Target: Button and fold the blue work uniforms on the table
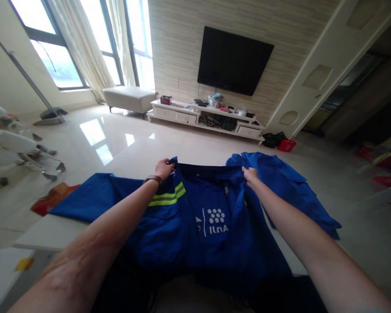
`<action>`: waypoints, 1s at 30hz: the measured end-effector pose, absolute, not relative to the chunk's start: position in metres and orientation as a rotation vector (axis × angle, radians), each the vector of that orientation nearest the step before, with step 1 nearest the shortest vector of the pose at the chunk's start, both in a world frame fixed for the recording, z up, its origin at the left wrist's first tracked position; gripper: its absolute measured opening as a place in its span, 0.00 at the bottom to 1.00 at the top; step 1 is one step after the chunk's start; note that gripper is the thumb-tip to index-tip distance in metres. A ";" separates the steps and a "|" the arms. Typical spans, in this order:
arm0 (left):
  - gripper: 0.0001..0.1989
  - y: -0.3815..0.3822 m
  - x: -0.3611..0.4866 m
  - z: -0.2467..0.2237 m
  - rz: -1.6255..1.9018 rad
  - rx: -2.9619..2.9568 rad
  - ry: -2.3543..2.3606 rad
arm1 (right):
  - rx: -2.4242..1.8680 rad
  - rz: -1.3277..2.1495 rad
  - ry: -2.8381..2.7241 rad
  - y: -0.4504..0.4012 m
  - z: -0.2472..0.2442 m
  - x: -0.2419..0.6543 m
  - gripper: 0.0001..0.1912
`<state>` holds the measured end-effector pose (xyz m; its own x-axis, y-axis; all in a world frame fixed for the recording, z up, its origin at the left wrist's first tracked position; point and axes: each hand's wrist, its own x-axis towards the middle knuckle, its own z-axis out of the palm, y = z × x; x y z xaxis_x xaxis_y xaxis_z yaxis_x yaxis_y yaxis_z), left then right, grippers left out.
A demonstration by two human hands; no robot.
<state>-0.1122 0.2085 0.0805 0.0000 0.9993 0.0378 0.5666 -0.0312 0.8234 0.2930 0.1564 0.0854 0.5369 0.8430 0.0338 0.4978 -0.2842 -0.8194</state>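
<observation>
A blue work jacket (169, 230) with a yellow-and-grey reflective band and white printed lettering is spread in front of me, its collar edge at the far side. My left hand (164, 168), a brown band on its wrist, is closed on the left end of the collar. At the right end of that edge, my right hand (250, 175) pinches the cloth. The collar is stretched between the two hands. More blue cloth (280, 187) lies to the right, beyond my right forearm. The jacket's lower part falls into shadow near my body.
Under the cloth is a white table (41, 230). A red-brown item (54, 198) sits by its left side. Wheeled white chairs (16, 145) stand left. Across the shiny floor are a grey bench (130, 98), a low TV cabinet (179, 114) and a wall television (234, 60).
</observation>
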 end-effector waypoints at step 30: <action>0.15 0.042 -0.029 0.059 0.041 2.532 1.213 | -1.585 0.696 -2.207 0.090 0.107 0.263 0.05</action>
